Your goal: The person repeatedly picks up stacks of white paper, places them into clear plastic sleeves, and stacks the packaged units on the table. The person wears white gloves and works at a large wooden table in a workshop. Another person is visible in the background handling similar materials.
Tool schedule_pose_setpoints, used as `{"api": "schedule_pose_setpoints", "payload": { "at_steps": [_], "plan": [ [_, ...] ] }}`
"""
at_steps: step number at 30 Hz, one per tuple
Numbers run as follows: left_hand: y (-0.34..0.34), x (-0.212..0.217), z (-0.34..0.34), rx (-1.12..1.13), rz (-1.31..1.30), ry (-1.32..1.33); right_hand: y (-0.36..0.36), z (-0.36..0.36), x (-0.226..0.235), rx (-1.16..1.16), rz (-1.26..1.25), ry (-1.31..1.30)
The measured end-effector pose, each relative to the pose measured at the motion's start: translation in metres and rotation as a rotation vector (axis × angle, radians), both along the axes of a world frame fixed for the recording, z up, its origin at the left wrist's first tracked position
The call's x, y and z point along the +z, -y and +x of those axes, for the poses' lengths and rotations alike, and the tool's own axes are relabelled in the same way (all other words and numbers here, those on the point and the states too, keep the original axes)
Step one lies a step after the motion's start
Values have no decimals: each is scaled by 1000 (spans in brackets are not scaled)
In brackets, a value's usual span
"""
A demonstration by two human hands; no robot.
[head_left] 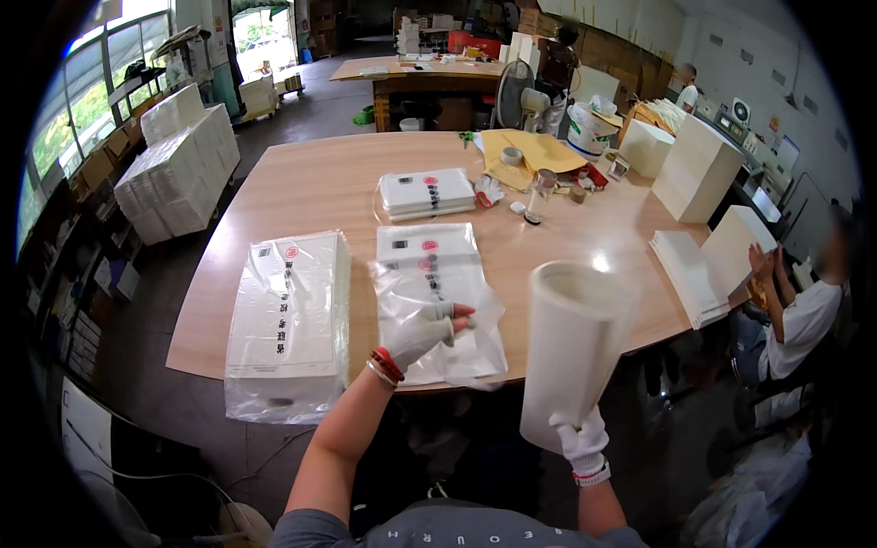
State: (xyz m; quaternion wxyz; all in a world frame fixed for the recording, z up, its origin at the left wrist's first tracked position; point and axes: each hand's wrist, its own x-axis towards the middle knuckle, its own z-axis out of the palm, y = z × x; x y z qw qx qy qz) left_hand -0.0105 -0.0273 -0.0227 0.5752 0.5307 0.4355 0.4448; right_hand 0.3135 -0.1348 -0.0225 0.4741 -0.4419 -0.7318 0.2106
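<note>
To the left of the left hand (422,336), a first printed pile (288,306) is laid flat in clear plastic that hangs past the edge of the table (329,178), seemingly kept within easy reach. Below the left hand, a second printed pile (420,279) is partly covered by loose clear film (481,340); the gloved fingers, bare at the tips, are somewhat spread, perhaps to steady the film, though whether any is pinched cannot be told. Beyond that hand, a smaller printed pile (427,194) is set, likely out of the way. A curved white paper bundle (574,356) is held nearly upright, its lower end pinched by the gloved right hand (581,438), probably so that its top is left free. Farther right of that grip, folded white sheets (687,274) are placed near a co-worker (804,324).

Counted: three printed piles, one glass jar (541,192) beyond the hands, one curved bundle, two gloved hands.
</note>
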Motion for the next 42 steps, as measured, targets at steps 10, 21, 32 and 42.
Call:
{"api": "schedule_pose_setpoints", "payload": {
  "at_steps": [10, 21, 32, 42],
  "plan": [
    [22, -20, 114, 125, 805, -726, -87, -53, -50, 264, -547, 1089],
    [12, -135, 17, 182, 667, -959, -149, -90, -140, -297, -352, 556],
    [59, -172, -33, 823, -449, 507, -104, -67, -117, -43, -390, 605],
    [200, -165, -7, 839, -224, -174, 7, -40, -93, 171, -491, 554]
  ]
}}
